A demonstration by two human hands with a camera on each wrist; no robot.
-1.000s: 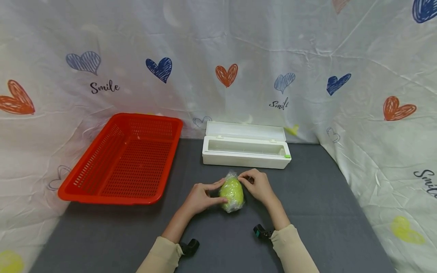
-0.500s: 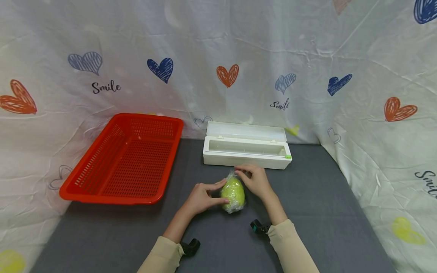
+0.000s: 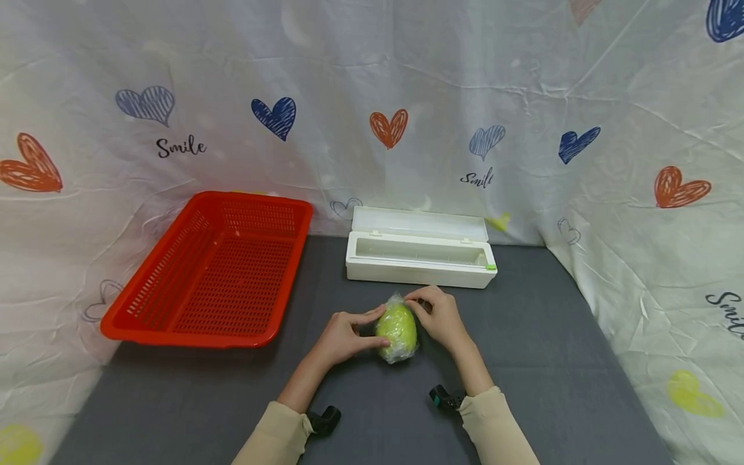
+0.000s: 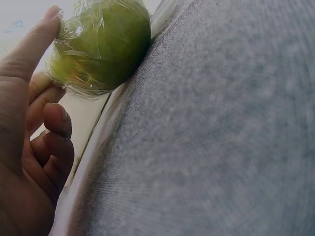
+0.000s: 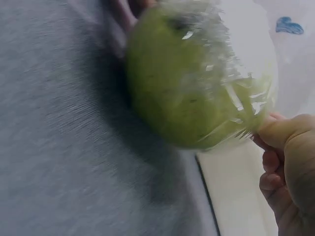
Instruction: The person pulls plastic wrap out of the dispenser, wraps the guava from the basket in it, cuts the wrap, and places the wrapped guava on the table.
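Note:
A yellow-green fruit [image 3: 398, 329] wrapped in clear cling film lies on the dark grey table between both hands. My left hand [image 3: 340, 337] holds it from the left, thumb at the near side and fingers along the far side. On the far right side, my right hand [image 3: 440, 315] pinches the film with thumb and forefinger. In the right wrist view the film [image 5: 246, 105] is drawn taut toward those fingertips, and the other fingers curl in. Crumpled film also covers the fruit [image 4: 103, 44] in the left wrist view, where the left ring and little fingers bend inward.
Behind the hands stands a long white box [image 3: 420, 274] with its lid raised and a small green tab at its right end. To the left sits a red perforated plastic basket [image 3: 192, 340]. A white curtain [image 3: 430, 77] printed with hearts hangs behind the table.
My right hand went up to the fruit's far tip with a bit of film, then came back down to its right side. The left hand keeps its hold, and the fruit is nearly still.

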